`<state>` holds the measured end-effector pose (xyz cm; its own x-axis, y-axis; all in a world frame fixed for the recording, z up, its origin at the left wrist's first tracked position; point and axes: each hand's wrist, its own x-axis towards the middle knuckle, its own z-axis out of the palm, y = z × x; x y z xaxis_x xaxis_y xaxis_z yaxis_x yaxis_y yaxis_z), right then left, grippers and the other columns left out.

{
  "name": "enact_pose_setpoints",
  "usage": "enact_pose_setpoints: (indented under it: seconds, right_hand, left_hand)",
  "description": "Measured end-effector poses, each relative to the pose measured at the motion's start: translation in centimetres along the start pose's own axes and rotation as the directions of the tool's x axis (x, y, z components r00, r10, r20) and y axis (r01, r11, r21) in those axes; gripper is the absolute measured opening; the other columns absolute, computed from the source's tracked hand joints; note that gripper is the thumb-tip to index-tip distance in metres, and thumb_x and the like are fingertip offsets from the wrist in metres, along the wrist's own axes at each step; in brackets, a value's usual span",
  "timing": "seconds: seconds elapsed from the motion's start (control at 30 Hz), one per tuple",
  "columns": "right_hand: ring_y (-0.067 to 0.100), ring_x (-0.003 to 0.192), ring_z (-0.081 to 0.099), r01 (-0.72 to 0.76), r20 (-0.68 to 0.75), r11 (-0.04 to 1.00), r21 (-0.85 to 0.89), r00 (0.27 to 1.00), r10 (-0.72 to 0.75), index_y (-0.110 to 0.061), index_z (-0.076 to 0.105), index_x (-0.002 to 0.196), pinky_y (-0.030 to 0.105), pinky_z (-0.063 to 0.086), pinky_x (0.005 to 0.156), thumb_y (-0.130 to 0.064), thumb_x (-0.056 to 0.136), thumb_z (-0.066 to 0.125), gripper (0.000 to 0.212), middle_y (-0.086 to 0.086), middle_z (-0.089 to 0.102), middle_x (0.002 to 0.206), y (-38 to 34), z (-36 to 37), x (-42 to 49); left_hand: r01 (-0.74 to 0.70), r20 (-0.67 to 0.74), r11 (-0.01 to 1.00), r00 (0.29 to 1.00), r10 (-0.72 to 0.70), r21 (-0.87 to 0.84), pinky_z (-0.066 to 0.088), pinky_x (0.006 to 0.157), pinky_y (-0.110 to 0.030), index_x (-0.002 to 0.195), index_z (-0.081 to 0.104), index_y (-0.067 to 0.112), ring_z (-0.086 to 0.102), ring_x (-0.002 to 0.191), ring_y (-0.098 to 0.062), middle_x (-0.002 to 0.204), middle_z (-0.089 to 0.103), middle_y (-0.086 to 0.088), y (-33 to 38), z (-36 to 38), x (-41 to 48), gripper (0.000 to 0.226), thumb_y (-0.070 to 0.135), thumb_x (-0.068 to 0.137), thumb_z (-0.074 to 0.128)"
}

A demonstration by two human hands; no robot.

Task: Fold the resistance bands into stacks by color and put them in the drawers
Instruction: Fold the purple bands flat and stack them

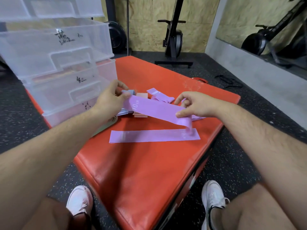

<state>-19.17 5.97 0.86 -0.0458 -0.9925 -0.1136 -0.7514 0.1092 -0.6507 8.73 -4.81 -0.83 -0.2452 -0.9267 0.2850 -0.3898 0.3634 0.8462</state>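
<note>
A purple resistance band (154, 110) marked "10 LB" is stretched in the air between my hands. My left hand (109, 100) pinches its left end and my right hand (194, 106) pinches its right end, which droops down. Below it a second purple band (152, 136) lies flat on the red padded box (142, 171). Behind my hands lie more purple bands (162, 96), pink bands (142, 95) and a blue-grey band (130, 92). The clear plastic drawer unit (54, 63) stands at the left, with its drawers pulled partly out.
A pale green band (106, 126) shows under my left forearm. The box sits on black speckled gym flooring (232, 163). Exercise machines (173, 40) stand against the wooden wall. My white shoes (80, 200) flank the box's near corner.
</note>
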Motion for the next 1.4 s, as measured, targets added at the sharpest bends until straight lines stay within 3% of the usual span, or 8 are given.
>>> enact_pose_setpoints:
  seconds: [0.17, 0.3, 0.5, 0.73, 0.93, 1.1, 1.23, 1.4]
  right_hand:
    - [0.011, 0.059, 0.051, -0.112, 0.028, 0.993, -0.023, 0.993, 0.112, -0.020, 0.060, 0.108, 0.025, 0.041, 0.058, -0.020, 0.084, 0.080, 0.032, 0.000, 0.059, 0.075, 2.6, -0.8, -1.7]
    - [0.019, 0.073, 0.064, -0.199, 0.047, 0.975, 0.101, 0.980, 0.195, -0.015, 0.062, 0.107, 0.040, 0.055, 0.075, -0.020, 0.087, 0.076, 0.025, 0.007, 0.067, 0.081, 5.0, -0.1, -2.5]
    - [0.018, 0.056, 0.062, -0.245, -0.043, 0.967, 0.072, 0.968, 0.249, -0.006, 0.061, 0.107, 0.028, 0.053, 0.056, -0.021, 0.099, 0.060, 0.017, 0.008, 0.069, 0.070, 5.3, 1.9, -2.8]
    - [0.017, 0.066, 0.062, -0.321, 0.065, 0.943, 0.092, 0.947, 0.316, -0.014, 0.058, 0.109, 0.031, 0.055, 0.062, -0.016, 0.089, 0.075, 0.027, 0.008, 0.064, 0.077, 4.9, 2.2, -3.1]
    - [0.010, 0.055, 0.062, -0.286, 0.021, 0.958, 0.021, 0.958, 0.285, -0.016, 0.064, 0.102, 0.029, 0.050, 0.058, -0.007, 0.087, 0.071, 0.019, 0.008, 0.069, 0.075, 5.5, 1.9, -3.2]
    - [0.012, 0.057, 0.060, -0.245, 0.068, 0.959, -0.145, 0.964, 0.256, -0.021, 0.070, 0.093, 0.028, 0.048, 0.060, -0.015, 0.083, 0.075, 0.013, 0.001, 0.068, 0.067, 5.4, 2.2, -3.3]
    - [0.010, 0.052, 0.056, -0.216, 0.066, 0.952, -0.216, 0.970, 0.235, -0.025, 0.068, 0.091, 0.024, 0.043, 0.055, -0.019, 0.081, 0.076, 0.015, 0.001, 0.066, 0.067, 5.1, 2.4, -3.4]
    - [0.009, 0.075, 0.060, -0.173, -0.044, 0.936, -0.306, 0.985, 0.168, -0.030, 0.072, 0.083, 0.029, 0.046, 0.066, -0.034, 0.083, 0.074, 0.005, -0.011, 0.062, 0.083, 4.4, 2.6, -2.6]
  left_hand:
    - [0.056, 0.038, 0.986, 0.997, -0.062, 0.157, 0.037, 0.051, -0.023, 0.091, 0.061, 0.019, 0.042, 0.054, -0.011, 0.066, 0.048, 0.003, -2.4, -1.5, -1.7, 0.010, 0.012, 0.096, 0.057]
    - [0.019, 0.087, 0.956, 0.995, -0.047, 0.292, 0.035, 0.058, -0.017, 0.090, 0.063, 0.017, 0.050, 0.070, -0.017, 0.072, 0.055, 0.002, -4.0, -1.7, -3.4, 0.005, 0.014, 0.094, 0.061]
    - [-0.059, 0.165, 0.907, 0.986, -0.012, 0.417, 0.031, 0.054, -0.019, 0.090, 0.064, 0.013, 0.043, 0.061, -0.007, 0.064, 0.047, 0.007, -5.0, -1.1, -4.9, 0.002, 0.013, 0.092, 0.063]
    - [-0.146, 0.290, 0.825, 0.957, -0.022, 0.546, 0.039, 0.078, -0.025, 0.094, 0.068, 0.011, 0.056, 0.088, -0.019, 0.089, 0.059, 0.002, -5.8, -0.7, -5.2, 0.008, 0.008, 0.088, 0.063]
    - [-0.186, 0.303, 0.802, 0.953, 0.006, 0.568, 0.032, 0.071, -0.022, 0.094, 0.069, 0.009, 0.053, 0.085, -0.020, 0.088, 0.056, 0.002, -6.3, -0.9, -5.0, 0.010, 0.005, 0.085, 0.065]
    - [-0.296, 0.350, 0.712, 0.934, 0.074, 0.637, 0.038, 0.096, -0.035, 0.096, 0.071, 0.018, 0.047, 0.108, -0.030, 0.107, 0.053, -0.006, -7.1, -0.7, -5.0, 0.015, 0.009, 0.084, 0.066]
    - [-0.344, 0.426, 0.714, 0.902, 0.071, 0.610, 0.044, 0.089, -0.037, 0.095, 0.068, 0.011, 0.056, 0.100, -0.029, 0.101, 0.062, -0.009, -6.5, -0.8, -5.1, 0.018, 0.000, 0.082, 0.064]
    - [-0.336, 0.417, 0.710, 0.906, 0.066, 0.619, 0.049, 0.087, -0.040, 0.090, 0.069, 0.017, 0.059, 0.098, -0.029, 0.098, 0.064, -0.006, -5.9, -0.8, -5.0, 0.022, 0.002, 0.077, 0.059]
